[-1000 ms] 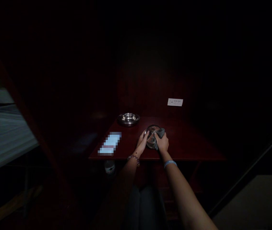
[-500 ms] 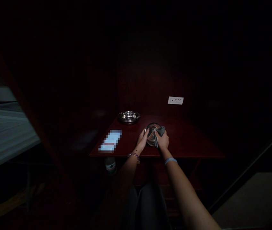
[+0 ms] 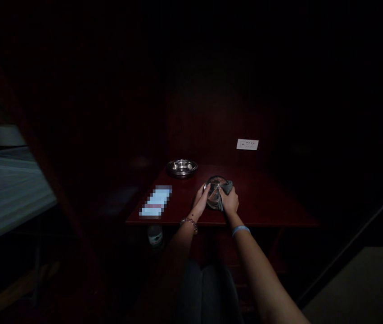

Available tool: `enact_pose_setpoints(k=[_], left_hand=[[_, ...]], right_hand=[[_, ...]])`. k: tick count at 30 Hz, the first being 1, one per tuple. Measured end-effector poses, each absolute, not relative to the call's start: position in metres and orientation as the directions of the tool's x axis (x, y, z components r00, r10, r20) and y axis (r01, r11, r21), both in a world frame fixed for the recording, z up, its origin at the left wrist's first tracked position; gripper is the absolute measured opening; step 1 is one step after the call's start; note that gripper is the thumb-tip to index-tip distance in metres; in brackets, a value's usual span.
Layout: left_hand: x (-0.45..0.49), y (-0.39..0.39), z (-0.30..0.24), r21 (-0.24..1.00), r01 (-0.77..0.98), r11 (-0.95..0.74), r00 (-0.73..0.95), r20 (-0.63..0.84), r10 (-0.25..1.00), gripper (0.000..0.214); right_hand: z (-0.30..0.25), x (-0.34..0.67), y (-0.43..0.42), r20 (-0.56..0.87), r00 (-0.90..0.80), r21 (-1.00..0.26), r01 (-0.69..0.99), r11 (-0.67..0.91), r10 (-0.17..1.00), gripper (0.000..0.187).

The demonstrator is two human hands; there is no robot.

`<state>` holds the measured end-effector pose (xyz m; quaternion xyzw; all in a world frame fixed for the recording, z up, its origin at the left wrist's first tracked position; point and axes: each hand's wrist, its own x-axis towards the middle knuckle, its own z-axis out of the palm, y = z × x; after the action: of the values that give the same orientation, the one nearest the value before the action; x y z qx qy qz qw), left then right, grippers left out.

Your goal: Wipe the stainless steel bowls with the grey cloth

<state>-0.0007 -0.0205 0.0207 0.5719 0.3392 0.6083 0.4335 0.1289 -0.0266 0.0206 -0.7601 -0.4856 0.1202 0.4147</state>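
Near the dark red desk's (image 3: pixel 265 204) front edge, the left hand (image 3: pixel 202 200) curls round the left side of a stainless-steel bowl (image 3: pixel 214 196), thumb at the rim — probably bracing it against the right hand (image 3: pixel 230 200), which is closed on a grey cloth (image 3: pixel 227 186) pressed to the bowl's right side. Reflections hide whether the bowl contains anything. Behind, to the left, a stainless-steel dish (image 3: pixel 182 173), seemingly nested in another, shows its shiny floor.

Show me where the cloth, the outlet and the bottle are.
Cloth (image 3: pixel 227 186): head view, on its upper fold.
Outlet (image 3: pixel 247 144): head view, middle of its white plate.
Bottle (image 3: pixel 155 236): head view, on its visible side.
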Motion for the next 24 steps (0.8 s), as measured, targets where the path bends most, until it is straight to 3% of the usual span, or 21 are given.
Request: enact_pose_setpoints(k=[15,24], left_hand=[[-0.0016,-0.0235,0.0246,0.895,-0.168,-0.412,0.040,0.424,0.905,0.043],[-0.0014,-0.0201,0.0199,0.912,-0.146,-0.383,-0.010,0.386,0.922,0.042]], right_hand=[[0.0233,0.1276,-0.0262,0.210,0.498,-0.739,0.644,-0.197,0.841,0.057],[0.0238,0.1280,-0.0258,0.197,0.452,-0.728,0.662,-0.179,0.870,0.047]])
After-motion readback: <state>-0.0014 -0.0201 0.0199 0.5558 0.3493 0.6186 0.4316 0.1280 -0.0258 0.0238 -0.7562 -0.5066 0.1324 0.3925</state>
